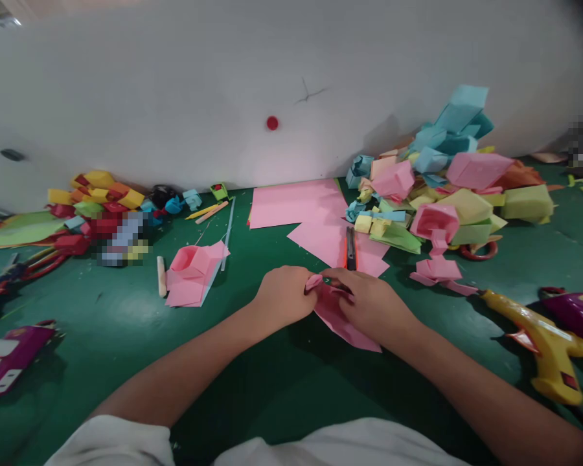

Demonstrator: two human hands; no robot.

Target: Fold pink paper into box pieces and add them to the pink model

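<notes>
Between my two hands is a folded sheet of pink paper (342, 322), its lower corner hanging down to the right. My left hand (286, 291) is closed, pinching a curled part of the paper at its fingertips. My right hand (362, 298) wraps over the paper's upper right side, fingers bent and partly hidden. Just beyond them, a box cutter (351, 247) with a black and orange body lies on loose pink sheets (315, 241). To the left rests a pink folded paper box (189, 260) on smaller pink pieces, beside a short wooden stick (162, 277).
A heap of coloured paper boxes (447, 188) leans against the white wall at the right. Nearer me lie a yellow glue gun (534, 336) and a purple object (576, 314). Yellow and red paper pieces (97, 194) pile up at left, above a purple-and-white device (17, 356).
</notes>
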